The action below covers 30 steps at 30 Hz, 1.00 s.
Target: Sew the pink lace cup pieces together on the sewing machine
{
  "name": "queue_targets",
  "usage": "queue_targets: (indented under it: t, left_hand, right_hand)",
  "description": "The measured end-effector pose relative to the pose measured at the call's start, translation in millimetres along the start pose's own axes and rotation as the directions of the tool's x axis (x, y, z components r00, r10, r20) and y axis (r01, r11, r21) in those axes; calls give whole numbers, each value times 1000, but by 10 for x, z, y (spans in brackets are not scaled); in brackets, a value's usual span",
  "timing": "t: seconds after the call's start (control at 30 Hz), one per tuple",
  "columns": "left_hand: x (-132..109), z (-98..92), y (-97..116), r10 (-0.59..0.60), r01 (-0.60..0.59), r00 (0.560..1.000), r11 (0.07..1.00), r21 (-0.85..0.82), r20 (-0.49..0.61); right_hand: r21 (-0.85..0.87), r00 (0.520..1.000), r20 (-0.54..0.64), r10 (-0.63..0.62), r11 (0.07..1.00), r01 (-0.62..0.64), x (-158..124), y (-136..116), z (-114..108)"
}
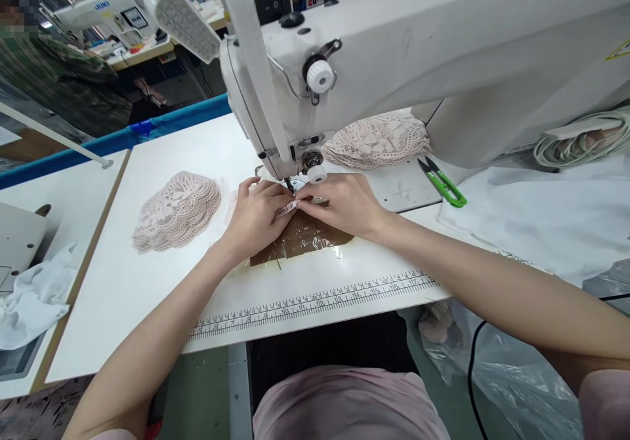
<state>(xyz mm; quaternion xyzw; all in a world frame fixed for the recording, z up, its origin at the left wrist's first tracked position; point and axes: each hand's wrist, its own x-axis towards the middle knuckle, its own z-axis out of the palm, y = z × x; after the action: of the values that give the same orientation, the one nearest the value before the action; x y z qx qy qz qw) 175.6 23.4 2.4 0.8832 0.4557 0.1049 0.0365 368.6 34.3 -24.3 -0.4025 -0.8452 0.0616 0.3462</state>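
Observation:
Both my hands meet just in front of the needle of a white sewing machine. Pinched between thumb and fingertips of my right hand is the edge of a small pale pink lace piece. My left hand lies over the same lace, its fingers bent and pressed on it beside the presser foot. Most of the lace is hidden under my fingers. Beneath my hands, brown tape covers part of the white table.
Stacked lace pieces lie at left; another lace stack sits behind the needle. Green thread snips and white cloth are at right. A printed ruler runs along the front edge. A person stands beyond the table.

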Motion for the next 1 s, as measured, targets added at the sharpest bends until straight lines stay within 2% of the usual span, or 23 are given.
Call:
queue_targets:
  t: [0.13,0.27,0.33,0.4,0.47,0.57,0.63,0.8,1.0]
  left_hand:
    - [-11,51,27,-34,33,999,999,-26,-29]
    - [0,125,41,-110,106,983,994,-41,-147]
    - [-11,131,30,-73,70,981,997,-21,-178]
    - [-50,125,15,16,-12,984,1000,23,-176]
    - [-116,128,9,106,-92,981,991,93,-164]
    - [-232,168,28,201,-160,960,966,205,-194]
    - [-294,198,50,243,-180,942,948,261,-233]
    - [-345,207,60,307,-232,927,920,315,-213]
    - [-347,208,28,278,-216,945,927,306,-175]
  right_hand:
    - [47,996,5,93,995,-93,16,-8,14]
    - [91,989,-4,148,985,-147,17,-27,3]
    - [97,991,-8,130,987,-128,-1,-30,-12]
    - [90,999,13,50,995,-51,-31,-28,-27]
    - [42,994,56,-94,995,92,-67,-28,-38]
    - [-101,945,115,-305,943,317,-116,-45,-44]
    - [-192,918,132,-374,899,394,-139,-66,-48]
    - [-285,895,194,-401,850,443,-157,-100,-71]
    - [-284,898,180,-401,853,437,-150,-94,-51]
